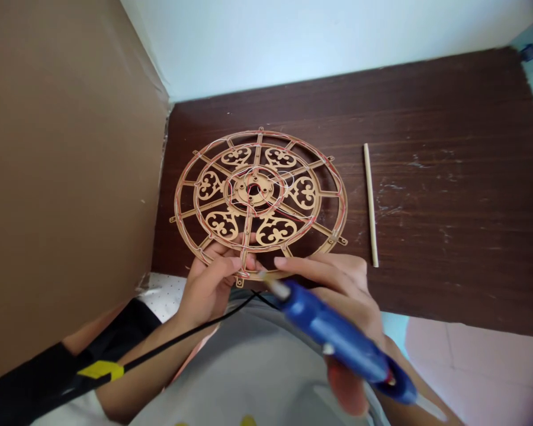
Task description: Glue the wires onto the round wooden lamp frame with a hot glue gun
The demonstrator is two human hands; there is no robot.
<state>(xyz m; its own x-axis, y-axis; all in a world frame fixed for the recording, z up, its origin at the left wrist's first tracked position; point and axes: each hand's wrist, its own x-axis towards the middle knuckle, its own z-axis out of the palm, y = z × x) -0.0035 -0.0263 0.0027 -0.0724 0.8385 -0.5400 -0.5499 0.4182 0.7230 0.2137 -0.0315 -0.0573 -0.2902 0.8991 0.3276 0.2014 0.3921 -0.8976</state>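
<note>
One openwork wheel (260, 177): left hand (208, 284) pinches its rim
Blue glue gun (335, 332): right hand (359, 303) curls around it
Wiring (313, 220): could scorch if the nozzle (279, 288) slips

The left hand (209, 284) grips a round, tan openwork frame (244, 196). The right hand (353, 287) holds a blue, tubular glue gun (333, 332).

Table (462, 248): dark brown, wood-grained top | pale stick (371, 204): lying about midway between left and right edges, pointing far edge to near edge | whitish marks (415, 160): between stick and right edge | openwork wheel (266, 198): over left half, contact with top unclear
</note>
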